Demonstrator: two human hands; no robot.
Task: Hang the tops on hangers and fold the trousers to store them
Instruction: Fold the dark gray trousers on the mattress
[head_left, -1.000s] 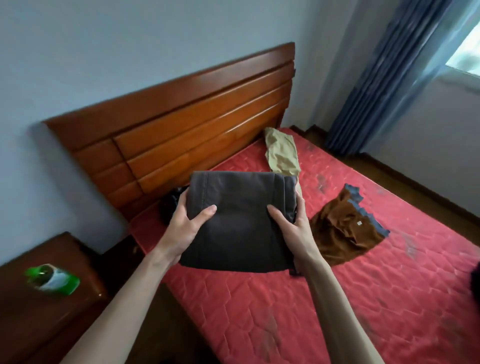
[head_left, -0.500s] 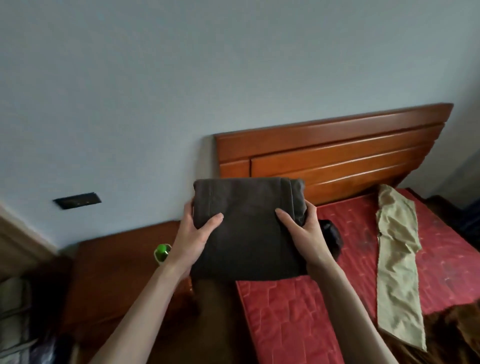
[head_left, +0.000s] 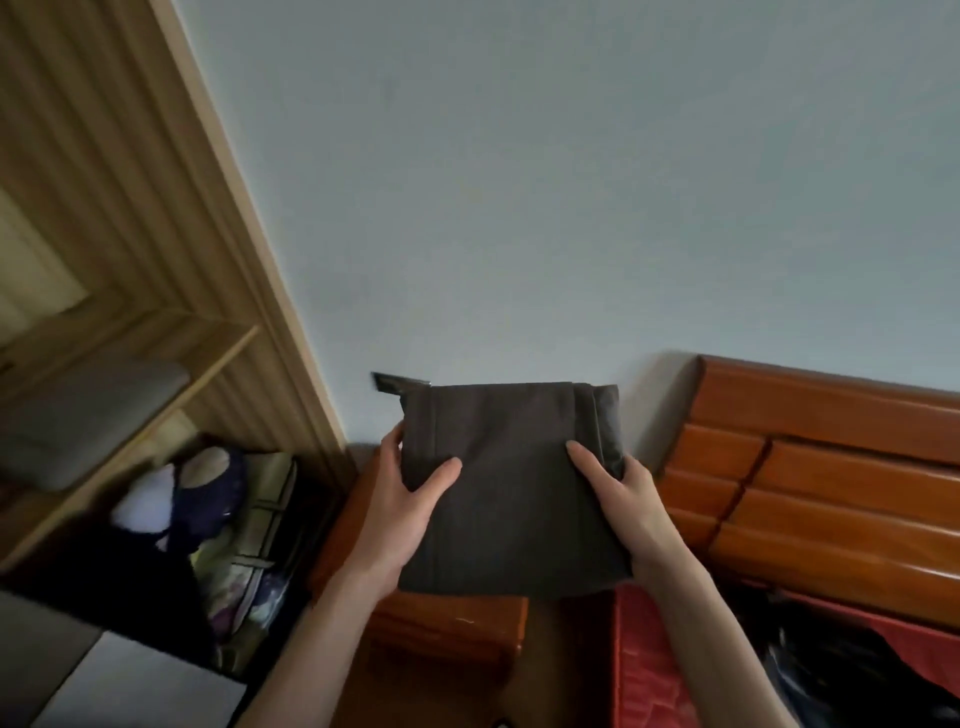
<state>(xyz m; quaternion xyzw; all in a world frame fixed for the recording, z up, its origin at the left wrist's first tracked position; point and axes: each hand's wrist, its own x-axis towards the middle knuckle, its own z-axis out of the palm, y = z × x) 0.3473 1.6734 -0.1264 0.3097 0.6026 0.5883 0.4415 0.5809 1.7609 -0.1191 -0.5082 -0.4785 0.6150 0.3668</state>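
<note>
Folded dark grey trousers (head_left: 511, 483) form a flat square held up in front of me, over the wooden bedside table. My left hand (head_left: 402, 512) grips their left edge, thumb on top and fingers underneath. My right hand (head_left: 626, 506) grips the right edge the same way. The fingers under the cloth are hidden.
An open light-wood wardrobe (head_left: 171, 291) stands at the left, with a shelf (head_left: 156, 410) carrying grey folded cloth and bags of clothes (head_left: 228, 525) below. The bedside table (head_left: 447, 623) is beneath the trousers. A wooden headboard (head_left: 810, 467), a red mattress corner (head_left: 644, 660) and a dark garment (head_left: 857, 670) lie at the right.
My view and both hands have swung left with the trousers, away from the bed and toward the wardrobe. The grip on the trousers is unchanged.
</note>
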